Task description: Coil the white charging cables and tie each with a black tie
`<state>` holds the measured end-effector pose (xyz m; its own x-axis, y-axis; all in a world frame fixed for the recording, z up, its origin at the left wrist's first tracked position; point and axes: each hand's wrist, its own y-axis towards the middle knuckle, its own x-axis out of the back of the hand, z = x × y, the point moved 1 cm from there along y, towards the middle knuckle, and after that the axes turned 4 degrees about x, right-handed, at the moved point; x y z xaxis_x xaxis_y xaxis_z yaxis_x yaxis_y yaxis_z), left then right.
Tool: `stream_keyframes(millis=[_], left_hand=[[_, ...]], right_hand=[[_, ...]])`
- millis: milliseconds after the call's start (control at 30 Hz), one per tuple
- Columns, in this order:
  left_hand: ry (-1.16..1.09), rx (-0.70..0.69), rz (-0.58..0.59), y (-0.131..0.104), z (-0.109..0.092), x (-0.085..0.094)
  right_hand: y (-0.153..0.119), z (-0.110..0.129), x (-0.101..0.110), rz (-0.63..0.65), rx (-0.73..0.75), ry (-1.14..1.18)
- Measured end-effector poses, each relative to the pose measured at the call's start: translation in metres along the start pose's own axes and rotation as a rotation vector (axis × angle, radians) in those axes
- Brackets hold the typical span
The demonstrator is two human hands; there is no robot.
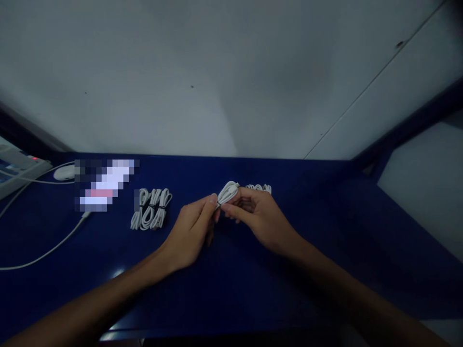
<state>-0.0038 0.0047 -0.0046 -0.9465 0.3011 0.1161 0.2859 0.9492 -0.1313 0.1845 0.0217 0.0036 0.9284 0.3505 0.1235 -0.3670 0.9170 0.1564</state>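
A white cable [227,192], folded into a small bundle, is pinched between my two hands above the blue table. My left hand [191,229] grips its lower left end, thumb on top, where a dark tie crosses it. The fingers of my right hand [265,217] are closed on the bundle's right side. Partly hidden behind my right hand lie more white cable coils [266,188]. To the left of my left hand, several white cable bundles [152,209] with black ties lie side by side on the table.
The blue table [210,299] runs back to a pale wall [173,106]. At the left, a phone with a lit, blurred screen [110,180] has a white cord [61,250] plugged in. A white rounded object [64,172] and a power strip [25,176] lie beyond it.
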Motion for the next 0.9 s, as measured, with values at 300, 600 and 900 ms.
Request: stream_keyframes(millis=[300, 600, 900], left_hand=[[0.495, -0.66, -0.344, 0.006, -0.01, 0.016], [0.631, -1.113, -0.095, 0.011, -0.011, 0.02], [0.659, -0.834, -0.053, 0.011, -0.002, 0.019]], right_hand=[[0.003, 0.005, 0.018, 0.133, -0.23, 0.286], [0.007, 0.015, 0.041, 0.402, -0.314, 0.399], [0.006, 0.015, 0.033, 0.272, -0.239, 0.182]])
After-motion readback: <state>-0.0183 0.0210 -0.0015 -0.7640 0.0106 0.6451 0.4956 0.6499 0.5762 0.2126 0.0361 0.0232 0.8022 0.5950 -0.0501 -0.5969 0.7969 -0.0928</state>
